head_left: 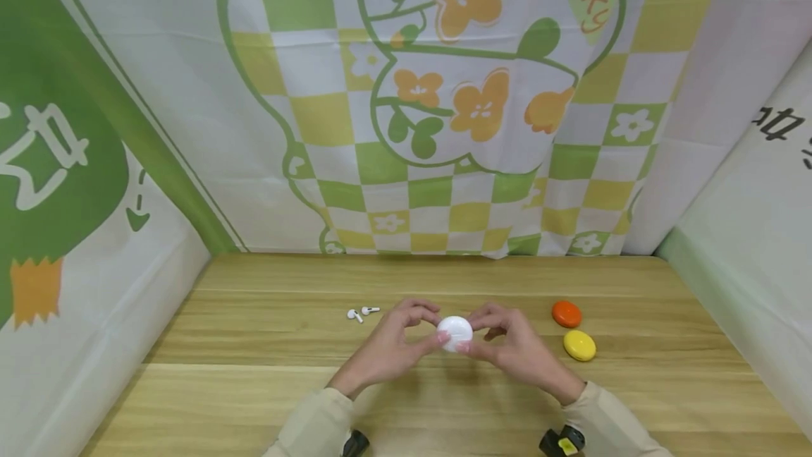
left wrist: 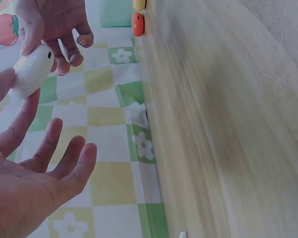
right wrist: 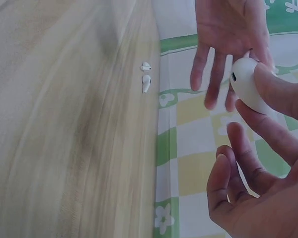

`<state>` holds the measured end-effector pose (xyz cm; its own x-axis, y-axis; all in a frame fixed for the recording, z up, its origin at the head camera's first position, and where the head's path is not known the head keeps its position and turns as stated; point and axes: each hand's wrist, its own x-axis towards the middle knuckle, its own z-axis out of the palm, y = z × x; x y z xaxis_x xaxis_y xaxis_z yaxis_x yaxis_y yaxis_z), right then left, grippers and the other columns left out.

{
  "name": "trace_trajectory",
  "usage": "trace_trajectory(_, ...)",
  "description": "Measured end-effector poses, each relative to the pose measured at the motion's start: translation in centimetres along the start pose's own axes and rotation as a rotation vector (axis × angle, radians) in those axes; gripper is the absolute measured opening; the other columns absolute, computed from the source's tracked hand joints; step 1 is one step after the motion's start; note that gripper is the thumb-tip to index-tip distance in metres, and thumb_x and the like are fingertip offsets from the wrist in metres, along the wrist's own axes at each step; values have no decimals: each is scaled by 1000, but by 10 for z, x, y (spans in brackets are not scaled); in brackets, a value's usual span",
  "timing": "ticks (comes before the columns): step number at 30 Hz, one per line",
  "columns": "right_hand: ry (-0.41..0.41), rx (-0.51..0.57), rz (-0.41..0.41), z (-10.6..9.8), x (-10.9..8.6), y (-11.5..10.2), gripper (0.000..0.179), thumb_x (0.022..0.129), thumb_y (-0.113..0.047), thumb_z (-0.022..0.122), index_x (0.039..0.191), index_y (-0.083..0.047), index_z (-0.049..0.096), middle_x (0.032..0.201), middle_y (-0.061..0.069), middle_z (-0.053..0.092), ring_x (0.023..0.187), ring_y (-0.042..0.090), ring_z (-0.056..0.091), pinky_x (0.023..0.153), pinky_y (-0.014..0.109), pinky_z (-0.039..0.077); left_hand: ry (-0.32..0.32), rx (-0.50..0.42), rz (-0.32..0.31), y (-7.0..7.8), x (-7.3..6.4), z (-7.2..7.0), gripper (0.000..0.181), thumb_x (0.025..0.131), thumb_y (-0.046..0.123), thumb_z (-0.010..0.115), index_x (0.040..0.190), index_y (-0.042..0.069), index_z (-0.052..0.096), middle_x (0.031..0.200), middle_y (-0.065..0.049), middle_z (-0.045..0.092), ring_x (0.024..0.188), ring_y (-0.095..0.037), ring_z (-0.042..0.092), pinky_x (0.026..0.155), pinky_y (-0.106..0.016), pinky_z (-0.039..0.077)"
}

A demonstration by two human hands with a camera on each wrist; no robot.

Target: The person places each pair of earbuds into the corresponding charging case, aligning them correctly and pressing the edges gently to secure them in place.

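A round, glossy white earbud case (head_left: 455,333) is held up over the table between both hands. On its left side my left hand (head_left: 392,345) pinches it between thumb and index finger, the other fingers spread loosely. My right hand (head_left: 519,350) pinches the opposite side in the same way. Both wrist views show the case raised off the wood, with a small dark port (right wrist: 234,77) on its edge. Its lid looks closed. Two white earbuds (head_left: 354,315) lie on the table beyond the left hand, close beside each other.
To the right of the right hand, an orange round case (head_left: 567,314) and a yellow round case (head_left: 580,345) lie near each other on the wooden table (head_left: 266,344). A patterned cloth (head_left: 406,189) hangs along the back edge, with fabric walls at both sides.
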<state>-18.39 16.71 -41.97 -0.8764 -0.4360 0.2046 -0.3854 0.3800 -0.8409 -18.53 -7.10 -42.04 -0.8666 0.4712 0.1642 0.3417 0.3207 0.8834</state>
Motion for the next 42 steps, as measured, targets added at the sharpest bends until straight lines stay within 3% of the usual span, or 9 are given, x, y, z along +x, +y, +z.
trace_trajectory(6,17,32,-17,2,0,0,21,87,-22,83,103,-10,80,107,4,70,102,22,62,80,35,53,60,21,12,7,1,0,20,95,31,74,104,14,72,133,-3,55,130,-28,48,110,-52,39)
trace_trajectory(13,22,23,-12,3,1,0,23,86,-24,84,106,-12,79,109,2,69,103,21,60,81,37,53,81,37,36,9,1,0,18,96,31,73,103,15,73,133,-7,54,130,-34,47,107,-67,34)
trace_trajectory(21,39,28,-7,4,1,-2,20,86,-21,84,102,-9,80,110,6,67,104,25,60,84,38,54,95,34,61,9,1,2,20,96,31,72,103,12,74,133,-11,54,129,-34,47,106,-67,35)
trace_trajectory(27,81,35,-41,6,0,0,18,84,-18,86,98,-9,81,109,4,68,103,24,61,83,40,54,118,71,15,11,1,2,28,100,40,64,100,14,73,133,-6,54,129,-33,48,104,-63,39)
trace_trajectory(31,85,43,-54,8,1,1,19,82,-16,87,98,-7,81,108,6,68,101,22,62,81,37,55,126,102,-18,11,2,2,36,104,44,57,95,13,73,132,-10,56,127,-35,50,99,-62,44)
trace_trajectory(42,35,69,4,11,0,2,24,83,-13,85,105,-4,78,110,10,68,101,20,60,79,31,56,110,103,-33,8,2,1,38,105,42,54,88,14,72,132,-16,56,125,-37,50,100,-59,44)
